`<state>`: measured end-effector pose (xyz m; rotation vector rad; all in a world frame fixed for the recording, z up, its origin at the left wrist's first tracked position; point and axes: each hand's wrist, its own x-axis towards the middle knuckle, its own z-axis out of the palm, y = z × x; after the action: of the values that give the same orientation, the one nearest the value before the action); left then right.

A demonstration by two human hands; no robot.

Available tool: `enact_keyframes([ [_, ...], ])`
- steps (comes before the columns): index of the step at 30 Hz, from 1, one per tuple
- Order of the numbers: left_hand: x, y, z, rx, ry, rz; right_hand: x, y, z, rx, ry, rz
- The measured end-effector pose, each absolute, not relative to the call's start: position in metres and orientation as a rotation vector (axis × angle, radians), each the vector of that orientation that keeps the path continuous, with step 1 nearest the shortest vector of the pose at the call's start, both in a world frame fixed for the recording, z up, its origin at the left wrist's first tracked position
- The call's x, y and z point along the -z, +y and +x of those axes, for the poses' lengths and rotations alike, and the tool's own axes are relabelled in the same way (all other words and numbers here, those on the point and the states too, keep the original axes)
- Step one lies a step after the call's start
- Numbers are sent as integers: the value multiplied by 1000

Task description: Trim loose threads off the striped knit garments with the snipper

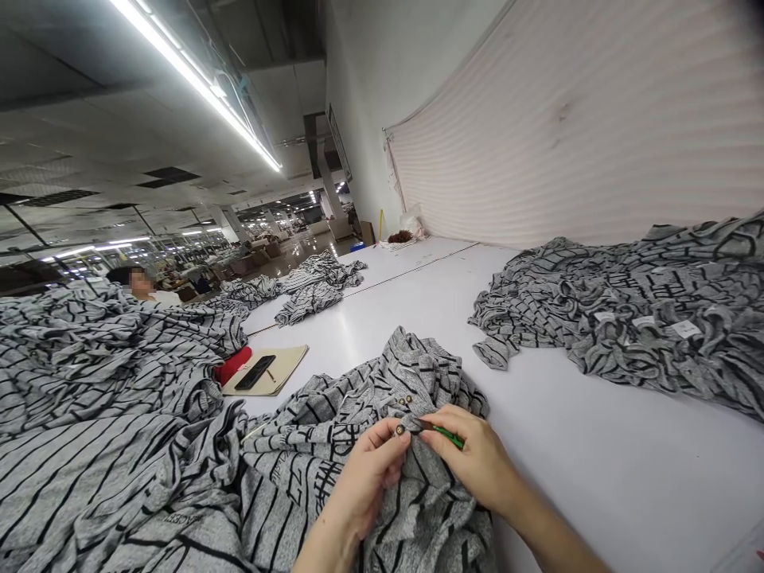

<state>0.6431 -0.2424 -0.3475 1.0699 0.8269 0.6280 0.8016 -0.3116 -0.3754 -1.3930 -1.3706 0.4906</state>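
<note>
Figure: both hands at a button on a striped knit garment, seen from our head camera, with 12 o'clock straight ahead. The left hand point(367, 477) is closed narrowly, pinching the placket point(406, 402) just beside the button point(399, 430). The right hand point(471, 461) is closed on a green tool point(449, 435), its tip hidden in the fold near the button. The garment point(322, 446) lies bunched on the white bench point(597, 477) at 6 o'clock, under both hands.

Risks: we judge that a slip could nick or snag the loose knit, or cut the wrong thread, because the tip is out of sight. A hard pull could also drag the larger pile point(89, 358) touching the garment at 9 o'clock.

Room: bare bench lies at 3 to 5 o'clock. The near bench edge is hidden. A folder point(268, 374) and phone point(255, 372) crowd 10 o'clock; another pile point(621, 310) sits at 2 o'clock.
</note>
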Motion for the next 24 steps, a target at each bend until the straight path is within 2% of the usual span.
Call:
enact_keyframes([
  [24, 348, -245, 643, -651, 821, 1055, 377, -311, 800, -526, -1321, -1341],
])
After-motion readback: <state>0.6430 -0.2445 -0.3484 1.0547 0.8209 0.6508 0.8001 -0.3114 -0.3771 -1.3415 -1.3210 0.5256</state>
